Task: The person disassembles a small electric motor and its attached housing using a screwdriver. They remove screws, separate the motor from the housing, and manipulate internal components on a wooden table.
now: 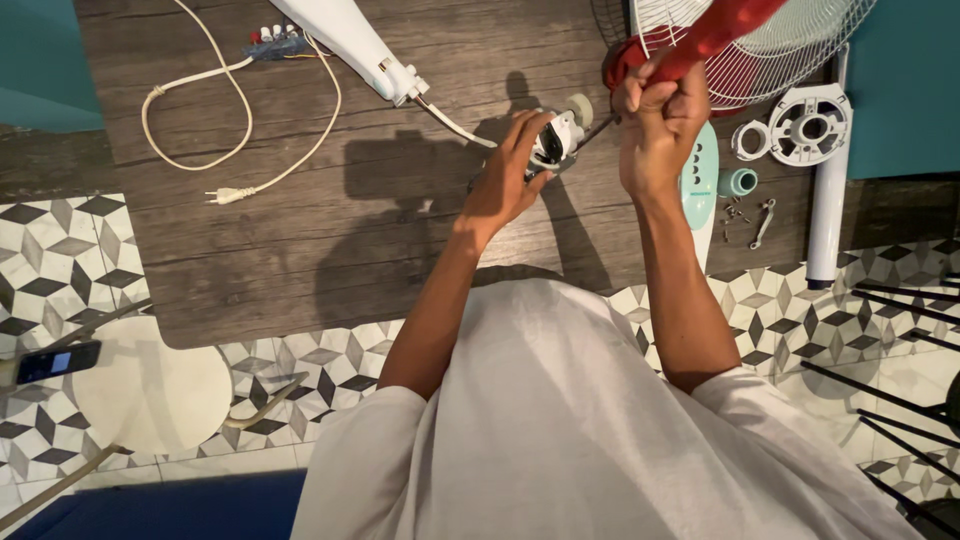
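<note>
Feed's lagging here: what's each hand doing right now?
Left hand: closed around the white fan motor.
Right hand: closed on the red tool handle.

Left hand (pixel 510 170) cupped; right hand (pixel 660 120) fisted

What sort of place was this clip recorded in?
Probably a home turned makeshift repair spot: a dark wooden table on patterned floor tiles, with a white wire fan grille and a white power cord with plug lying about.
</note>
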